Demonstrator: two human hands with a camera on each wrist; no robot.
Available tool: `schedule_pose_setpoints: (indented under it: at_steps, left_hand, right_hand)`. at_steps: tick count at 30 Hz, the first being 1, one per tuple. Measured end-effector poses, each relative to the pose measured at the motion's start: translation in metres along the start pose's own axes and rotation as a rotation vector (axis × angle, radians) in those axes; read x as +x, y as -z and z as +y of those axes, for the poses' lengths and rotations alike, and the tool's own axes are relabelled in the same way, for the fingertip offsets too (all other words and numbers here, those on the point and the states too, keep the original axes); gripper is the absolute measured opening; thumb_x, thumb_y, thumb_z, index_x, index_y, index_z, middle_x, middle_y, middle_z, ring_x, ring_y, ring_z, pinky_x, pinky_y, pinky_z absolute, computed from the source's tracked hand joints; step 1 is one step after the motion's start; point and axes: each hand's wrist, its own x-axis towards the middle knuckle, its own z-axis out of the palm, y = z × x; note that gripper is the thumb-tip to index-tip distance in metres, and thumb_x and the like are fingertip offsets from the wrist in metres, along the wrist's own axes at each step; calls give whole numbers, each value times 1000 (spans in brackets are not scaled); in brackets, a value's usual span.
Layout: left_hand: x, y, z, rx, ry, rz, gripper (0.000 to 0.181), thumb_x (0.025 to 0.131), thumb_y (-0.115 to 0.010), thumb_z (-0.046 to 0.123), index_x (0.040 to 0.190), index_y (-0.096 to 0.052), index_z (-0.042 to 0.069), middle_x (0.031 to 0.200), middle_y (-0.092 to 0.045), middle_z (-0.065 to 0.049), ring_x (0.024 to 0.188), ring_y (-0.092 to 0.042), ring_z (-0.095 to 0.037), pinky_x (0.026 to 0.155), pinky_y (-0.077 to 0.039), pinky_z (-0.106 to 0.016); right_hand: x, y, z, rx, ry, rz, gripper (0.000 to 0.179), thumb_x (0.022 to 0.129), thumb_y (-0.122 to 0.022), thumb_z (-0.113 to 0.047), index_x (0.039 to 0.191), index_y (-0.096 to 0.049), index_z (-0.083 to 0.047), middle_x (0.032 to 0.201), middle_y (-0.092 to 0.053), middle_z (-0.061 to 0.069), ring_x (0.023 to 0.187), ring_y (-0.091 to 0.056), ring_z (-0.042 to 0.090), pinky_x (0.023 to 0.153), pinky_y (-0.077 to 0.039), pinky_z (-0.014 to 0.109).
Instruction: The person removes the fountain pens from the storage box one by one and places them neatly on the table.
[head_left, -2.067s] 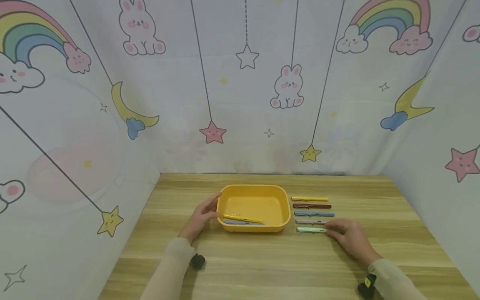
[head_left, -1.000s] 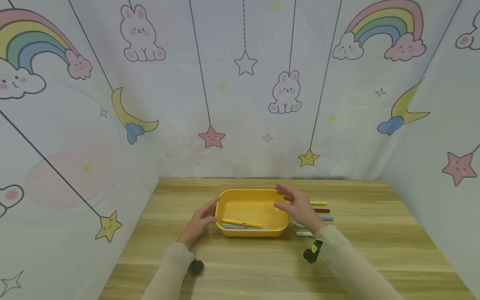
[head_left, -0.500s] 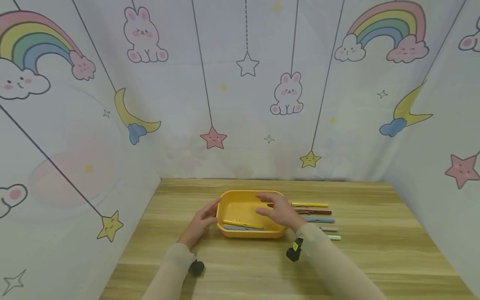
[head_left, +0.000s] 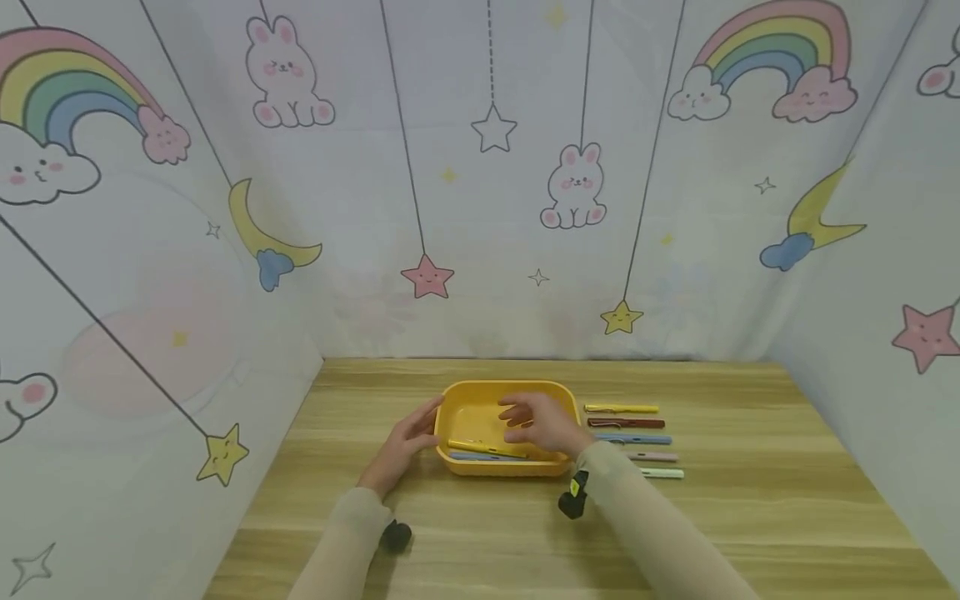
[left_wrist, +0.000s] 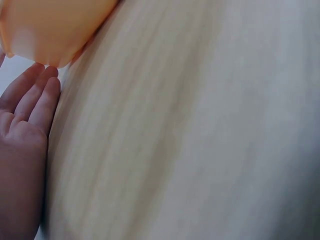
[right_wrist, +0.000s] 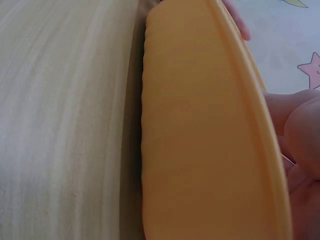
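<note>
My left hand [head_left: 399,448] rests against the left side of a yellow plastic basket [head_left: 510,470]. In the left wrist view its straight fingers [left_wrist: 45,102] touch the basket below the rim. My right hand [head_left: 553,425] hovers over the basket's right half, fingers loosely bent, with nothing visible between them. Inside, along the front wall, lie a yellow pen [head_left: 480,448] and a blue pen [head_left: 480,457]. The right wrist view shows mostly the basket's outer wall [right_wrist: 200,120], which hides part of the right hand [right_wrist: 305,135].
Right of the basket several pens lie in a column: yellow [head_left: 622,409], dark red [head_left: 630,423], blue [head_left: 637,438], pink [head_left: 660,457] and mint [head_left: 666,473]. The right forearm covers the left ends of the lower ones. A cartoon-printed curtain [head_left: 480,325] borders the wooden table [head_left: 480,550].
My right hand has left the mint and pink pens and moved left over the basket, dropping lower inside its outline. The left hand has stayed at the basket's left side.
</note>
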Motion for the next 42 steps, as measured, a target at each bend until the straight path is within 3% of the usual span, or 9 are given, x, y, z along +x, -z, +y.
schedule_pose_setpoints:
  at_steps: [5, 11, 21, 29, 34, 42]
  left_hand:
    - [0, -1, 0, 1, -3, 8, 65, 102, -63, 8, 163, -42, 20, 168, -39, -8, 154, -38, -31, 125, -30, -53]
    - [1, -1, 0, -9, 5, 8, 65, 102, -63, 7, 162, -43, 21, 168, -39, -4, 154, -37, -29, 125, -30, -49]
    - [2, 1, -1, -3, -14, -1, 66, 102, -63, 6, 163, -41, 16, 169, -37, -9, 155, -36, -33, 124, -31, -47]
    - [1, 2, -1, -4, -2, -13, 67, 102, -64, 8, 163, -41, 21, 168, -38, -6, 154, -37, -29, 124, -31, -48]
    - [1, 2, -3, -9, -25, -21, 67, 102, -64, 7, 164, -39, 18, 169, -36, -11, 155, -35, -34, 125, -29, -52]
    - [2, 2, -4, -3, -24, -18, 67, 102, -64, 9, 164, -39, 16, 169, -36, -12, 154, -35, -34, 124, -31, -47]
  right_hand:
    - [4, -4, 6, 11, -15, -45, 55, 89, -82, -3, 141, -63, 1, 120, -76, 15, 105, -74, 28, 90, -63, 40]
    - [5, -8, 11, -45, -51, -61, 48, 87, -85, -7, 133, -70, -4, 107, -79, 3, 96, -73, 16, 88, -63, 39]
    - [5, -11, 4, -98, -101, -63, 46, 83, -84, 4, 127, -71, -1, 96, -77, 2, 90, -73, 16, 86, -64, 39]
    - [7, -15, 8, -179, -35, -53, 42, 81, -84, 8, 121, -74, -1, 94, -78, 2, 87, -73, 16, 81, -64, 37]
    - [5, -13, 7, -170, -26, -65, 40, 84, -82, 8, 122, -75, -1, 103, -80, 7, 93, -74, 21, 85, -64, 42]
    - [5, -12, 4, -226, -8, -57, 34, 88, -76, 7, 120, -76, -4, 110, -80, 8, 101, -75, 25, 89, -63, 43]
